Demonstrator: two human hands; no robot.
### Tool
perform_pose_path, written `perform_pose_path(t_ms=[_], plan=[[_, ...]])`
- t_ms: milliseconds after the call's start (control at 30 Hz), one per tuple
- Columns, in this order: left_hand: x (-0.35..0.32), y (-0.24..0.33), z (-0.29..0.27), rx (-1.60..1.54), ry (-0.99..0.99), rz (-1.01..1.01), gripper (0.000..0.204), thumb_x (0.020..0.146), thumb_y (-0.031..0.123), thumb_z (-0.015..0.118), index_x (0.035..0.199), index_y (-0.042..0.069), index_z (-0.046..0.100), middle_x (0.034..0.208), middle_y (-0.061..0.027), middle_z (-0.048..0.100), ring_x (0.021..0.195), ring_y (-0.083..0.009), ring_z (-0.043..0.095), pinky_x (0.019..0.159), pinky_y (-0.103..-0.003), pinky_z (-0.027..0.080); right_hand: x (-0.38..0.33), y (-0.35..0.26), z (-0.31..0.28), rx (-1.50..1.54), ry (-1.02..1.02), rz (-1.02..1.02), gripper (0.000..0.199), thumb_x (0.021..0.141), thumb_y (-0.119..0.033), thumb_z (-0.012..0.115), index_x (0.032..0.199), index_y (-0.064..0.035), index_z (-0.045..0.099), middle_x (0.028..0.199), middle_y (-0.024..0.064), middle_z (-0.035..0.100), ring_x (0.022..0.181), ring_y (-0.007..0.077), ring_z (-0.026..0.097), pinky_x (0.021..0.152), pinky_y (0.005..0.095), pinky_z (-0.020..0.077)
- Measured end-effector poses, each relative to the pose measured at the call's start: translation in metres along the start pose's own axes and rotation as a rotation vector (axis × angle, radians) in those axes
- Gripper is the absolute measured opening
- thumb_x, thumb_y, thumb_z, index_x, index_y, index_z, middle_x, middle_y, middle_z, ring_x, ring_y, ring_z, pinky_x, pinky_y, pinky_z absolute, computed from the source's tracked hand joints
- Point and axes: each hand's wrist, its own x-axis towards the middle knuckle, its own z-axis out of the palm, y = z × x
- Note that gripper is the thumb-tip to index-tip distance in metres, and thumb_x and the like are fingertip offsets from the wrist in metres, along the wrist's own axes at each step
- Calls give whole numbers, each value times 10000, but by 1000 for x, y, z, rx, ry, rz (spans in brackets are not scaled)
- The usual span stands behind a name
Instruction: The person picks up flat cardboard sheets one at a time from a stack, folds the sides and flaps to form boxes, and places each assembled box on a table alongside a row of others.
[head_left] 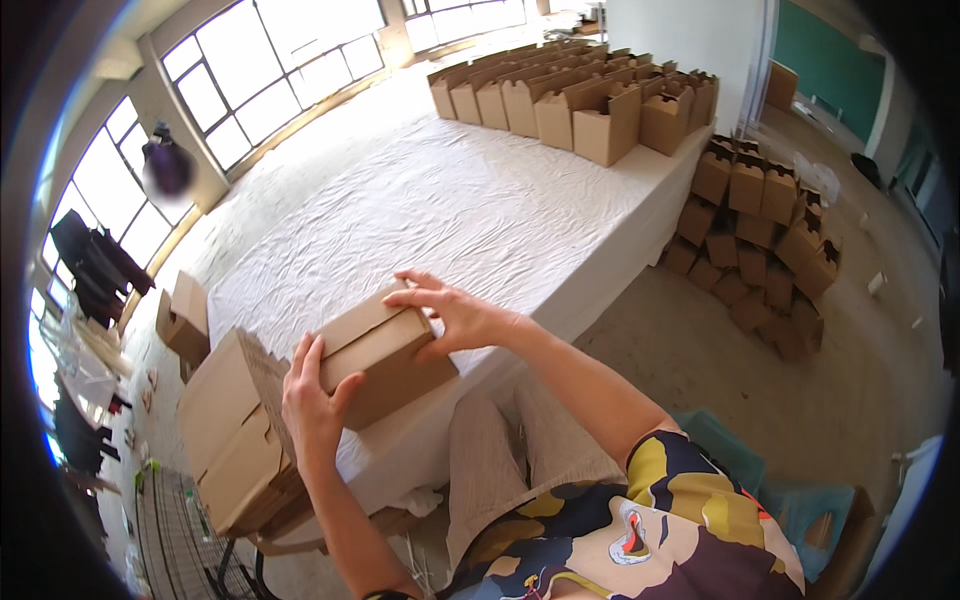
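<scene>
A brown cardboard box (385, 375) rests at the near edge of the white-covered table (390, 205), its top flaps folded in and a seam running along the top. My left hand (316, 400) grips its left end, fingers along the side and thumb on the near face. At the other end, my right hand (455, 315) holds the box with fingers over the top edge and thumb against the near side. Just left of my left hand stands a stack of flat folded cardboard (235, 440).
Rows of opened cardboard boxes (605, 135) stand at the table's far right corner. A pile of similar boxes (755, 250) lies on the floor to the right. Beyond the table's left edge is another box (185, 315). A wire rack (175, 535) stands at lower left.
</scene>
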Motion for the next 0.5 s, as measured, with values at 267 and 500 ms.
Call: perform_pose_path(t_ms=[267,500], plan=[[-1,-2,11,88,371,107,877,929,717,547,1475,31,509,1570,-184,447,1478,-382,365,1173,-534,352,-15,5,-15,162,9,35,1045,642,-149,932,1548,-267,423,1551,64,405,1399,283,440,991,431,548],[-4,27,27,21,563,143,663,1058,568,453,1459,42,507,1557,-175,450,1454,-381,396,1166,-562,349,-82,-3,-106,6,587,-26,1014,631,-131,952,1511,-240,462,1534,56,414,1394,235,445,981,396,547]])
